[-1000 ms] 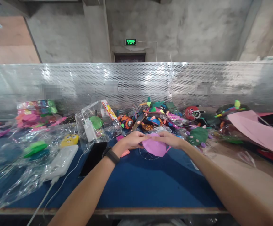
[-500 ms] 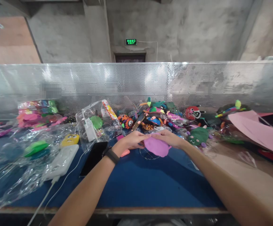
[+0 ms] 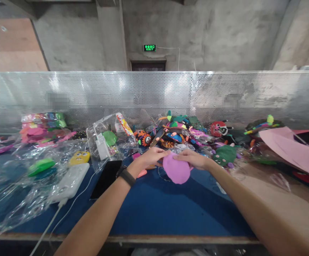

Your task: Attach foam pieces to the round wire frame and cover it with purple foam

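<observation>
A thin, round-edged sheet of purple modelling clay (image 3: pixel 177 170) hangs above the blue tabletop, its upper edge pinched between both hands. My left hand (image 3: pixel 153 156) grips the upper left edge with thumb and fingers, a dark band on its wrist. On the upper right edge, my right hand (image 3: pixel 193 158) is closed with its thumb on the near face. The fingers behind the sheet are mostly hidden. Just beneath my left hand lies a small salmon-pink piece (image 3: pixel 142 173), partly covered by the wrist.
A black phone (image 3: pixel 105 179) and a white power bank (image 3: pixel 70 182) with a cable lie left, beside crumpled clear plastic (image 3: pixel 16 199). Colourful clay figures (image 3: pixel 175 133) are heaped behind my hands. Pink sheets (image 3: pixel 290 147) lie right. A perforated metal panel (image 3: pixel 96 92) closes off the back.
The purple clay sheet has swung from a slanted, folded pose to hanging flatter and rounder toward me. Both hands keep their pinch, shifting only slightly.
</observation>
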Available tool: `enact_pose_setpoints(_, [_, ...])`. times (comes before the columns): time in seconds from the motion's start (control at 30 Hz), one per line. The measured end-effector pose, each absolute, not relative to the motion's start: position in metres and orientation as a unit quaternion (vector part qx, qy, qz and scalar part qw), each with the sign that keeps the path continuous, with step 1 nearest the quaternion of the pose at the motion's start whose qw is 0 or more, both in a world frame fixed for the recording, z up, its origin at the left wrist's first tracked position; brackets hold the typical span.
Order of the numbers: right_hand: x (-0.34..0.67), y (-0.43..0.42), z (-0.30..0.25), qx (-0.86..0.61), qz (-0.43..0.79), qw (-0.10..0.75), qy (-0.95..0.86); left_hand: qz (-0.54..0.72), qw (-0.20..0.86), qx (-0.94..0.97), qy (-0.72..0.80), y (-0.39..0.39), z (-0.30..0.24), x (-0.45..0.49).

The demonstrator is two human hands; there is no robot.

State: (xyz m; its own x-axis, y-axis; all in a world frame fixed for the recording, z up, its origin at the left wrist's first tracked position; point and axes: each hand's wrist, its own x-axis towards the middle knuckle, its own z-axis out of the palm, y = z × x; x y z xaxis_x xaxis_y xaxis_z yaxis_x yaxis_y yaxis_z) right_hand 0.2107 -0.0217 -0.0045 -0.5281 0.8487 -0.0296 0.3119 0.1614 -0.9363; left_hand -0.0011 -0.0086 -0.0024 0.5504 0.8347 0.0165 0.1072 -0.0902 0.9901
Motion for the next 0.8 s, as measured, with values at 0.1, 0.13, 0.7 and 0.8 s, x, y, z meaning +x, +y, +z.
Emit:
enact_pose_setpoints(0.1, [0.2095, -0.0227, -0.0051, -0.41, 0.511, 0.242, -0.716, 0.302, 0.584, 0.664, 0.357, -0.0116, -0.0015, 0.0002])
enact_pose_setpoints(0.13, [0.2091, -0.0227, -0.0053, -0.408, 0.503, 0.246, -0.721, 0.291, 0.593, 0.662, 0.353, -0.0118, -0.002, 0.0001])
enact_pose_setpoints(0.7, [0.209, -0.0135, -0.0092, -0.377, 0.47, 0.289, -0.744, 0.279, 0.598, 0.671, 0.34, -0.011, -0.0054, -0.0033])
enact_pose_setpoints(0.8, [0.2079, -0.0167, -0.0064, -0.368, 0.466, 0.291, -0.75, 0.291, 0.599, 0.659, 0.349, -0.0124, -0.0055, -0.0031])
